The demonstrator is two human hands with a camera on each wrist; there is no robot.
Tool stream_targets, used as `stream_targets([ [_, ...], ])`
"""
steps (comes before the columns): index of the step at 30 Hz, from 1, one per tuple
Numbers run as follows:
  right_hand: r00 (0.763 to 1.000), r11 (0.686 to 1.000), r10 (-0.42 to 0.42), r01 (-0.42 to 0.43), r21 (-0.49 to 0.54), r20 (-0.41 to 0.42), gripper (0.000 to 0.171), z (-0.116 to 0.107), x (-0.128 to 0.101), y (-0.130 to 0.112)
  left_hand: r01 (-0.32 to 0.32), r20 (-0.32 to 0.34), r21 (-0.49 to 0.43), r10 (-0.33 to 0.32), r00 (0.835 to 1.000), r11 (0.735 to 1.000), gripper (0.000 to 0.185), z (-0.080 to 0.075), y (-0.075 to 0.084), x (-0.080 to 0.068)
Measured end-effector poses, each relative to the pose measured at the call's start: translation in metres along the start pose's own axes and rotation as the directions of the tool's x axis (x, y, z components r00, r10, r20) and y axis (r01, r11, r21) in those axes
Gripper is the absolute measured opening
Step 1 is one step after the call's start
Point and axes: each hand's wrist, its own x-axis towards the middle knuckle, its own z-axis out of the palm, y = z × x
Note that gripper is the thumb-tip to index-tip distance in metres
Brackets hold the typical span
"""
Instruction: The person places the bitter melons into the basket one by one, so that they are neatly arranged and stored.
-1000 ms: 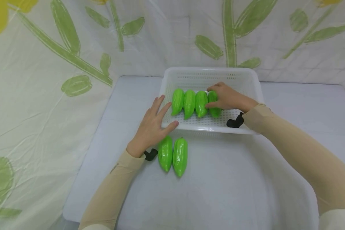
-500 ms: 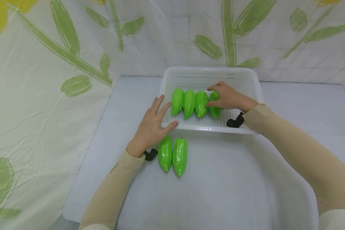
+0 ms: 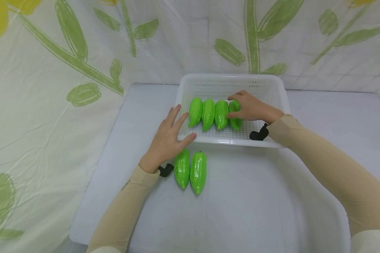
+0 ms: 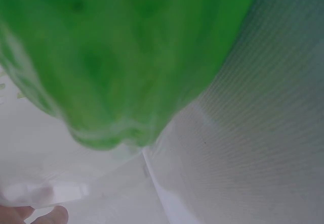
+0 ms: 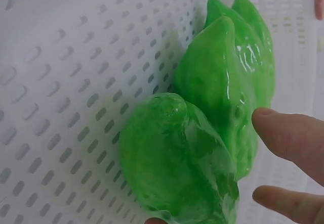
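In the head view a white perforated basket (image 3: 231,142) holds a row of several glossy, ridged green bitter gourds (image 3: 208,113). My right hand (image 3: 251,105) reaches inside, its fingers and thumb around the rightmost gourd (image 3: 235,119); the right wrist view shows that gourd (image 5: 172,153) close up, partly cut off. The thumb lies near the neighbouring gourd (image 5: 212,72). My left hand (image 3: 166,142) spreads its fingers at the basket's left side, its thumb over the front rim. Two more gourds (image 3: 198,173) lie side by side on the table, one partly under the left hand.
A white cloth-covered table (image 3: 240,211) carries the basket near its back edge. Behind and to the left hangs a pale curtain (image 3: 190,45) with green leaf prints. Black wrist-camera pieces (image 3: 259,133) sit at both cuffs.
The rightmost gourd shifts slightly right, then back left against its neighbour, under my right hand. Both hands otherwise stay in nearly the same place.
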Motion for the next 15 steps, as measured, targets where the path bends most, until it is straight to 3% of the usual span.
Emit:
stream_targets([
  [11, 0.993, 0.999, -0.014, 0.017, 0.029, -0.114, 0.071, -0.021, -0.016, -0.004, -0.004, -0.009, -0.009, 0.004, 1.000, 1.000, 0.093, -0.001, 0.002, 0.000],
  [15, 0.986, 0.998, -0.012, 0.022, 0.058, -0.168, 0.070, -0.028, -0.025, -0.009, -0.003, -0.009, -0.007, 0.003, 1.000, 1.000, 0.087, -0.002, 0.003, -0.001],
])
